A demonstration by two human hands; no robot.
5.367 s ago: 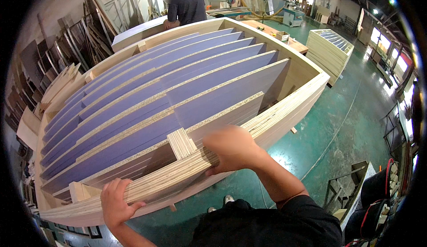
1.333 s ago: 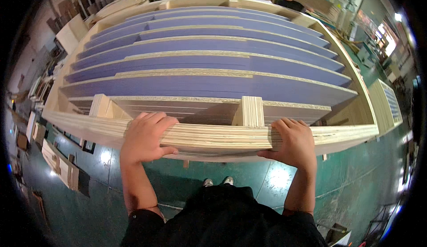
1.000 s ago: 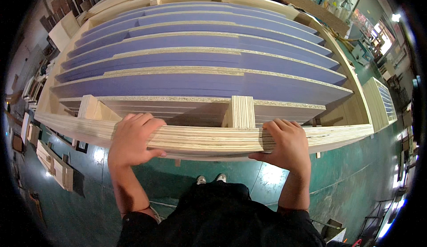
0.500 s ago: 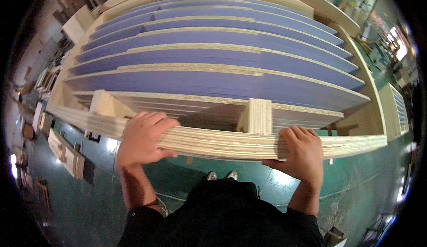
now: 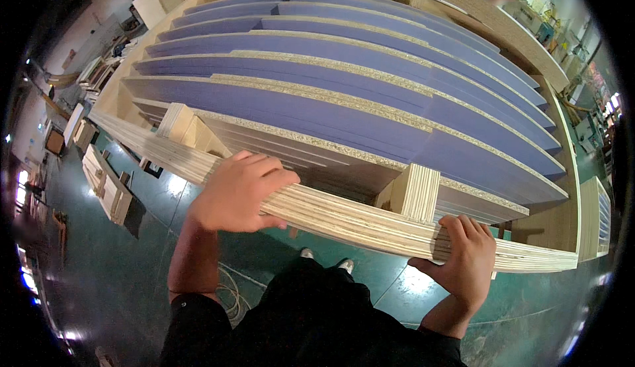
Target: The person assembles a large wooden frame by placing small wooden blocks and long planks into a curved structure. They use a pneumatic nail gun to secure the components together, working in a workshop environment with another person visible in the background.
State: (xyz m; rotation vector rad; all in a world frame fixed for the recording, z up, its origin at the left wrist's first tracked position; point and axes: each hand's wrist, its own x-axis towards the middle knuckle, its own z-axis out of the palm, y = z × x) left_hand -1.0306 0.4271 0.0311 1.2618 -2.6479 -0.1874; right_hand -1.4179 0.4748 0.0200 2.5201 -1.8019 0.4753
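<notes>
My left hand (image 5: 241, 192) is wrapped over a layered plywood rail (image 5: 357, 226), the near side of a large wooden frame, with fingers on top and thumb below. Farther right, my right hand (image 5: 465, 256) grips the same rail near its right end. Within the frame, rows of particle-board panels (image 5: 297, 112) with blue-purple faces stand on edge. Between my hands a square wooden block (image 5: 418, 192) rises behind the rail. Another wooden block (image 5: 180, 127) sits left of my left hand.
Below lies a green floor (image 5: 370, 291) with a coiled cord (image 5: 233, 294). On the left stands a small wooden assembly (image 5: 106, 185). Right of the frame is another wooden case (image 5: 595, 221). A long board (image 5: 496, 20) runs along the far side, with a blurred person beyond.
The view has turned, so the rail now slopes down to the right and the frame sits farther right. Both hands keep their grip on the rail.
</notes>
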